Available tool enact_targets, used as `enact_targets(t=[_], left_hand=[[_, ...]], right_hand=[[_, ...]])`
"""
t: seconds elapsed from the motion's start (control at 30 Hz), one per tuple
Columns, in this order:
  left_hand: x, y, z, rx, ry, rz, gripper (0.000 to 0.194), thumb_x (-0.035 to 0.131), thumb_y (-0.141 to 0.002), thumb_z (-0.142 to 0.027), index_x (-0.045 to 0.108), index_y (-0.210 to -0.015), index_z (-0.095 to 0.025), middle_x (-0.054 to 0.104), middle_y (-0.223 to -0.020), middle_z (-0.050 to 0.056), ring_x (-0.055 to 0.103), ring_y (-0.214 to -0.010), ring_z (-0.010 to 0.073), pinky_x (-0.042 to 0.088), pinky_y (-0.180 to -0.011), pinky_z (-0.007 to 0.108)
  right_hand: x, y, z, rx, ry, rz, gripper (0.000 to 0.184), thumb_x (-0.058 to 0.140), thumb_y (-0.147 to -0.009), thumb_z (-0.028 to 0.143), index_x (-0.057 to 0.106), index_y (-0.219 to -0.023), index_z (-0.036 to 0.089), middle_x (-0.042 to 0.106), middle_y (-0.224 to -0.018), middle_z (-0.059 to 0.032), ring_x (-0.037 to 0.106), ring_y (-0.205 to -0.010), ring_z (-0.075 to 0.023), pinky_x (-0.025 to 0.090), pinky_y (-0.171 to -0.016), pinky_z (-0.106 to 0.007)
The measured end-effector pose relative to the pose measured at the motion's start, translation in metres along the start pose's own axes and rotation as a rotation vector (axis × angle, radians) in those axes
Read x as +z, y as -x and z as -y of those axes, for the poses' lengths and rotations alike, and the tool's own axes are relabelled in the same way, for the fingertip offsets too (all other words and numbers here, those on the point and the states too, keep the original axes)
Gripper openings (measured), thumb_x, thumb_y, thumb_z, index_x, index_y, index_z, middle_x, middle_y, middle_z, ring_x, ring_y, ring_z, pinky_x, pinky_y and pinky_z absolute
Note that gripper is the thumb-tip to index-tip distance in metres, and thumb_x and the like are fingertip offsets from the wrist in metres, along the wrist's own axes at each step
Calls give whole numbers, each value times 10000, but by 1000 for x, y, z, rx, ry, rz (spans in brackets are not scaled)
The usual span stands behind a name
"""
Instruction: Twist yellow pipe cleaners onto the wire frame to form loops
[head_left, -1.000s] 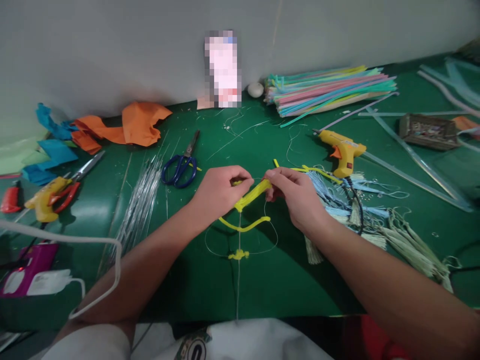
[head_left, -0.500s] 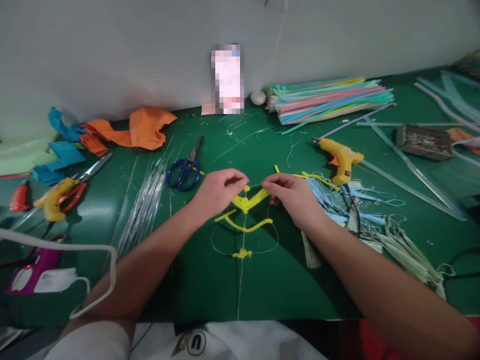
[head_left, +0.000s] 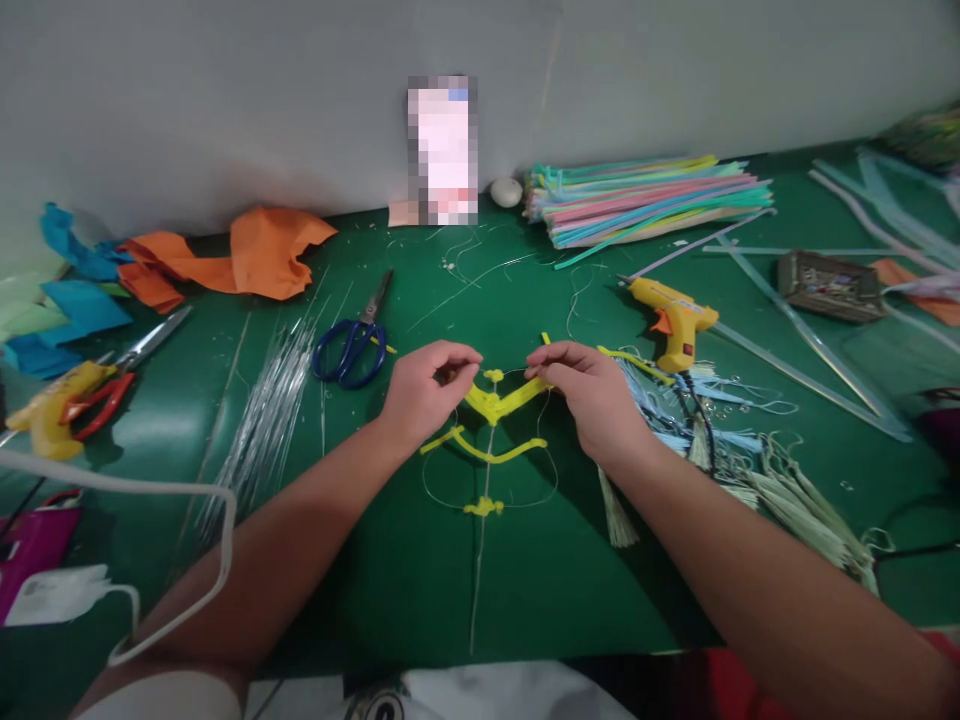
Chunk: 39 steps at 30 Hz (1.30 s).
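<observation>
A thin wire frame (head_left: 487, 470) lies on the green mat (head_left: 420, 570), with yellow pipe cleaner (head_left: 499, 402) wrapped across it in a V shape. My left hand (head_left: 424, 392) pinches the left end of that upper yellow piece. My right hand (head_left: 592, 395) pinches its right end. Both hands are closed on it, just above the mat. A lower curved yellow strand (head_left: 491, 452) and a small yellow knot (head_left: 482, 507) sit on the same wire stem.
Blue-handled scissors (head_left: 349, 345) and a bundle of thin wires (head_left: 266, 420) lie to the left. A yellow glue gun (head_left: 671, 318) and pale tassels (head_left: 780, 480) lie to the right. Coloured pipe cleaners (head_left: 645, 195), orange paper (head_left: 255, 255) and another glue gun (head_left: 56, 405) sit further out.
The yellow piece was bunched between my hands as one thick diagonal roll. It now spreads out into a V across the wire, with my hands drawn apart to its two ends.
</observation>
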<state>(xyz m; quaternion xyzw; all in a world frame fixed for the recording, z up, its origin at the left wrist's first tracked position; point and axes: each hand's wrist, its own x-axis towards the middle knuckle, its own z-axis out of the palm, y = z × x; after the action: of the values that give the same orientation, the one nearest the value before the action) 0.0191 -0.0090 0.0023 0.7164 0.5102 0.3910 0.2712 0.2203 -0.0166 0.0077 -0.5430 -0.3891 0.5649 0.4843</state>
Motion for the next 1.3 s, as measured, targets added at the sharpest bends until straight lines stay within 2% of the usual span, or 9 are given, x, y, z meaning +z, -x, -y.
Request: enact_targets(t=[0.2,0.33,0.5,0.63,0.7,0.87,0.97,1.1,1.3], left_hand=[[2,0,3,38,-38,34,123,631,-865,-229,727,-925,-182,735,-819,39,624,-657,124,499,-615,257],[-1,-1,0,45,-38,36,137,613,-890,-264,725,-918,-190,744,-848,45,650,-705,140,518,-653,273],[-1,-2,2,-1,32,-55,190,568,-937,-311,719,-925,-197,743,-925,50,682,-849,160,546,-781,302],[-2,-6,7,-51,119,-122,182,576,-933,-309,716,-947,-194,740,-968,58,687,-882,161,556,-835,312],[-5,-9,7,-39,127,-152,177,581,-930,-299,715,-959,-188,738,-966,59,687,-884,161,558,-834,307],[-11,-22,-3,38,78,-189,178,568,-933,-263,691,-1024,-172,733,-985,62,681,-853,146,552,-807,279],[-7,-46,-10,146,-17,-100,156,587,-907,-207,686,-1017,-158,728,-985,63,668,-863,145,531,-820,267],[13,-107,-7,172,-71,-91,166,548,-894,-126,670,-1003,-153,714,-984,58,650,-859,144,505,-834,271],[57,-219,37,94,-216,-77,154,557,-839,-69,684,-874,-149,712,-934,91,621,-870,203,452,-847,352]], right_hand=[[-1,-1,0,8,-17,4,125,675,-615,194,717,-732,206,701,-719,-7,617,-718,-151,444,-706,-295],[-4,-2,-2,-30,79,6,130,628,-646,215,706,-749,208,711,-750,-20,626,-728,-166,446,-675,-303],[-9,-4,-6,-194,470,7,185,563,-711,196,707,-824,222,728,-840,-29,623,-731,-188,462,-688,-347],[-12,-5,-8,-433,790,44,221,546,-734,145,712,-857,226,720,-881,-60,620,-878,-253,472,-784,-410],[-11,-4,-8,-499,859,67,222,536,-756,137,709,-871,217,721,-903,-77,613,-921,-272,473,-822,-430],[-7,-4,-10,-541,868,152,169,551,-826,194,701,-902,203,728,-976,-98,620,-954,-281,479,-865,-441],[-5,-4,-12,-572,857,200,144,571,-850,238,702,-902,207,722,-1029,-103,621,-989,-284,477,-888,-441],[-3,-4,-13,-586,849,227,134,602,-852,268,705,-905,201,715,-1063,-108,618,-997,-287,469,-908,-447],[-3,-5,-13,-610,880,252,131,607,-859,263,703,-912,190,706,-1057,-119,607,-972,-288,454,-912,-459]])
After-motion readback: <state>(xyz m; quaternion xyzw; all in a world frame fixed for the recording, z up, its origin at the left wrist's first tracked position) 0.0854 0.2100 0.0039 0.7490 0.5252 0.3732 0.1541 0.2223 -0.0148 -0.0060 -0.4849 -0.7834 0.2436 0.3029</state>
